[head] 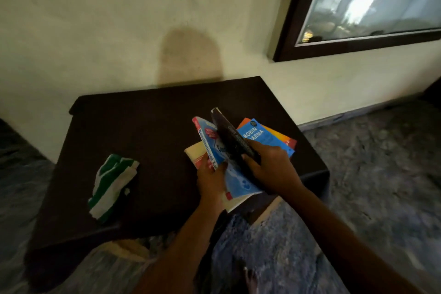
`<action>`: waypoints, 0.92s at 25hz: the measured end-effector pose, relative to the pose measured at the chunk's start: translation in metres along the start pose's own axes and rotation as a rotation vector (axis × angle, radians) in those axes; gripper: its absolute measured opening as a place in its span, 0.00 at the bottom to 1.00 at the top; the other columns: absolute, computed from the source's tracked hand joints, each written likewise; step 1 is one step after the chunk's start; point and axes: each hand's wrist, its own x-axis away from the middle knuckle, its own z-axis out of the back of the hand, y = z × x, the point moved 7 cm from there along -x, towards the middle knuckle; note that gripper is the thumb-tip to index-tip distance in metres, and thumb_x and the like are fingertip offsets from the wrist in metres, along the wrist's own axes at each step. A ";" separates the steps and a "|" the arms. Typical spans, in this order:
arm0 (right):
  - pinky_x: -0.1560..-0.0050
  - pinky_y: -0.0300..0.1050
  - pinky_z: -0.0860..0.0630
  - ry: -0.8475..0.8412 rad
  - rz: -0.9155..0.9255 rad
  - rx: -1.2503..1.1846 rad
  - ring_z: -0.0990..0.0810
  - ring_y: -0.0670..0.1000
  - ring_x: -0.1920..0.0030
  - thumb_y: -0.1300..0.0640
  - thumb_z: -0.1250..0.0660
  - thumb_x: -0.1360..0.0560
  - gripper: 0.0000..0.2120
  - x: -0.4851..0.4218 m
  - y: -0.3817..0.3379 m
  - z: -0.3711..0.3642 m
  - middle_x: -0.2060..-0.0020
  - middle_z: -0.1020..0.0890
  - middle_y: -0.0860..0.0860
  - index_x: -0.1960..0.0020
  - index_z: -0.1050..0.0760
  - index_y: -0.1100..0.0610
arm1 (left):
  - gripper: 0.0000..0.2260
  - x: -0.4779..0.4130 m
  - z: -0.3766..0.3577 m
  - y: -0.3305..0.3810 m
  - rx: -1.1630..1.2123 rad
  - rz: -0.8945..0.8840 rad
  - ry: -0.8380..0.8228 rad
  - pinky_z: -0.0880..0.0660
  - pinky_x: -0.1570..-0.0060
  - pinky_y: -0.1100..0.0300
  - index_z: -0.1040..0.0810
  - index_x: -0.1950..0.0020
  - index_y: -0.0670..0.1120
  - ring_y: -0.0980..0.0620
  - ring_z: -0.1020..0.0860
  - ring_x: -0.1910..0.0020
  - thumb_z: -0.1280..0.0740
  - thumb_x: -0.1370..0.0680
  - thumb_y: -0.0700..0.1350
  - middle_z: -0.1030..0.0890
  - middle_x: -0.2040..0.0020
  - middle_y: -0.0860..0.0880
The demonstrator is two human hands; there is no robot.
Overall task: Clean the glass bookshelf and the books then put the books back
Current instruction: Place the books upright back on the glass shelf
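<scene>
Head view — left hand (211,180) grips the blue book (238,181), right hand (270,167) grips the dark book (229,137), both tilted up off the stack (260,137) on the worktop (143,126), probably to gather them — cloth (112,184) lies aside.

Single view recorded: a wide-angle camera worn on the head. It faced forward and steeply downward from the near edge of the dark tabletop (143,126), which lay close beneath and filled the middle of the frame. The far wall (119,19) occupied the upper part; floor (381,162) showed at right.
</scene>
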 end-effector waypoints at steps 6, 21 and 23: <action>0.54 0.36 0.27 0.243 -0.255 -0.170 0.19 0.47 0.54 0.53 0.31 0.26 0.16 0.048 0.038 0.067 0.54 0.16 0.48 0.39 0.22 0.51 | 0.14 0.037 -0.042 0.063 -0.137 -0.110 -0.417 0.21 0.53 0.48 0.21 0.45 0.47 0.41 0.18 0.56 0.33 0.27 0.32 0.16 0.52 0.42; 0.57 0.36 0.27 0.557 -0.813 -0.205 0.18 0.47 0.55 0.56 0.32 0.26 0.15 0.258 0.377 0.222 0.53 0.15 0.50 0.39 0.22 0.51 | 0.19 0.151 -0.430 -0.035 -0.521 -0.255 -0.936 0.22 0.51 0.57 0.24 0.40 0.45 0.53 0.18 0.59 0.29 0.30 0.37 0.19 0.46 0.44; 0.61 0.33 0.30 0.499 -0.930 -0.196 0.19 0.46 0.59 0.56 0.33 0.25 0.16 0.296 0.431 0.219 0.54 0.16 0.50 0.38 0.24 0.52 | 0.18 0.154 -0.472 -0.074 -0.661 -0.315 -0.911 0.24 0.50 0.54 0.23 0.40 0.43 0.44 0.18 0.53 0.30 0.29 0.40 0.19 0.46 0.43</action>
